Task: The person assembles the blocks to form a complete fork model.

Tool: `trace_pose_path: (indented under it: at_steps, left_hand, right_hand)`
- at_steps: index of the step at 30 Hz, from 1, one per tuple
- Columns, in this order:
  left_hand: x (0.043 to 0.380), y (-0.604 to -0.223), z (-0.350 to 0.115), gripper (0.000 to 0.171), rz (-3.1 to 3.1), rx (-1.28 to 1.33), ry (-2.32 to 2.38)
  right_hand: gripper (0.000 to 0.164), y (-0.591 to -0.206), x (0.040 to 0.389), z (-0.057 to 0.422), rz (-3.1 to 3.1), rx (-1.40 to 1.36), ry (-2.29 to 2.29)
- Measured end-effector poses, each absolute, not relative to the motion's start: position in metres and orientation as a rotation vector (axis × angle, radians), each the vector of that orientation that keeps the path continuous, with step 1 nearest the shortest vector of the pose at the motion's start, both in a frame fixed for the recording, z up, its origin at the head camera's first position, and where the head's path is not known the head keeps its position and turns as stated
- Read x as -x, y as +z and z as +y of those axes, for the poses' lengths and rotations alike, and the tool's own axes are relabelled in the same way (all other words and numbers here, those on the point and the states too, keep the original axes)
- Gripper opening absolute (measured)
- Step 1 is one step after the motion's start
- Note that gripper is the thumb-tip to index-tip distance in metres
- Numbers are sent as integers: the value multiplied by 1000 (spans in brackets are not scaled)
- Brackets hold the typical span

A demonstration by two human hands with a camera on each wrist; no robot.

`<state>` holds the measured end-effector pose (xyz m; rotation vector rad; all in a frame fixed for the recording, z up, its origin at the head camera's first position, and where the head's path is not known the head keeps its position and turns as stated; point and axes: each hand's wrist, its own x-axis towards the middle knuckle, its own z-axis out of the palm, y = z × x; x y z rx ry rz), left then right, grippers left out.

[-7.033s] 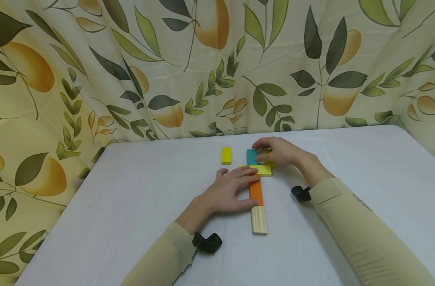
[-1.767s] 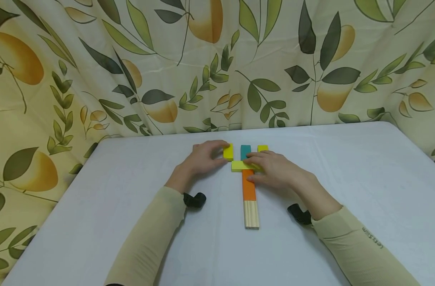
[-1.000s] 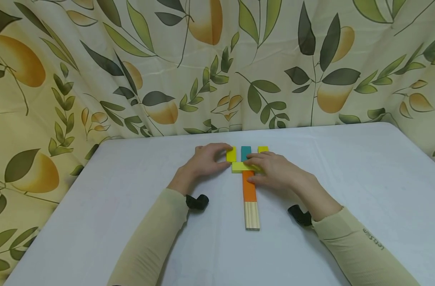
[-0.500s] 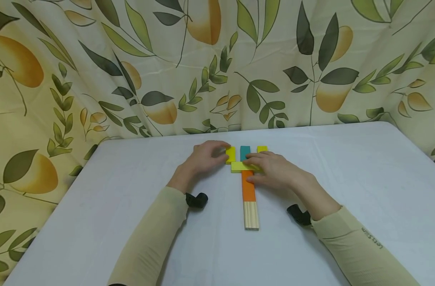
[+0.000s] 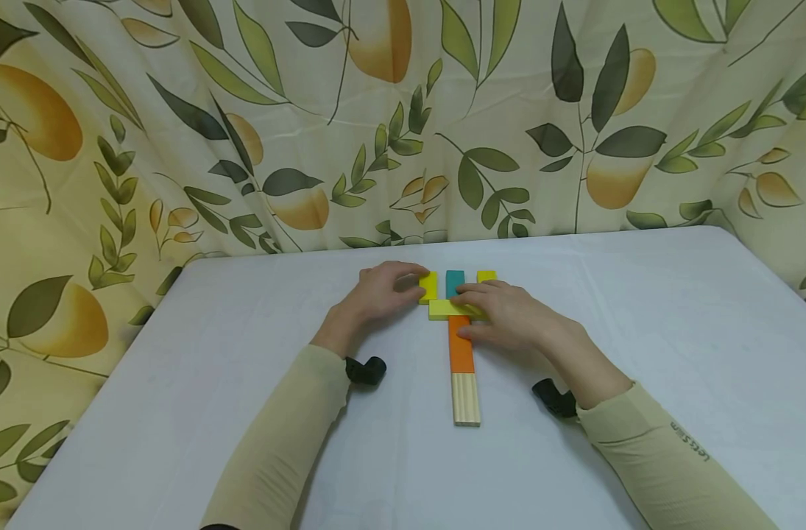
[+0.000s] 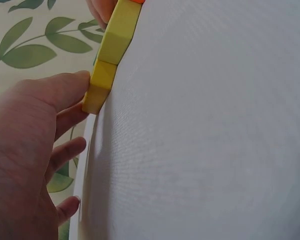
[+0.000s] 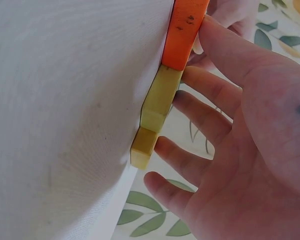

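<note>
In the head view, wooden blocks lie flat on the white-covered table. My left hand (image 5: pixel 376 300) pinches the left yellow block (image 5: pixel 429 288) between thumb and fingertips. That block's near end meets the left end of a yellow-green crosswise block (image 5: pixel 440 310); the left wrist view shows the two touching. My right hand (image 5: pixel 514 313) rests with extended fingers over the crosswise block's right part, its thumb at the orange block (image 5: pixel 461 353). Beyond the crosswise block lie a teal block (image 5: pixel 455 283) and another yellow block (image 5: pixel 486 276), both partly covered by the right hand.
A plain wood block (image 5: pixel 466 401) continues the line below the orange one. The white tablecloth (image 5: pixel 277 456) spreads all around the blocks. Behind the table's far edge hangs a curtain (image 5: pixel 403 169) printed with fruit and leaves.
Since the earliest frame, my left hand has gone to the left yellow block and brought it rightward against the crosswise block. My right hand has moved from the right yellow block onto the crosswise one.
</note>
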<state>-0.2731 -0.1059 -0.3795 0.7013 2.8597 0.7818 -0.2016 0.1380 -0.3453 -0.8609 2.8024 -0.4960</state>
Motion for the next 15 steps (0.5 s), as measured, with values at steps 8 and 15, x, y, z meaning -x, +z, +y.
trace_pose_path:
  at_steps: [8, 15]
  left_hand:
    - [273, -379, -105, 41, 2863, -701, 768]
    - [273, -379, -105, 40, 2857, -700, 768]
  right_hand:
    - [50, -345, 202, 139, 2801, 871, -498]
    - [50, -346, 203, 139, 2797, 871, -516]
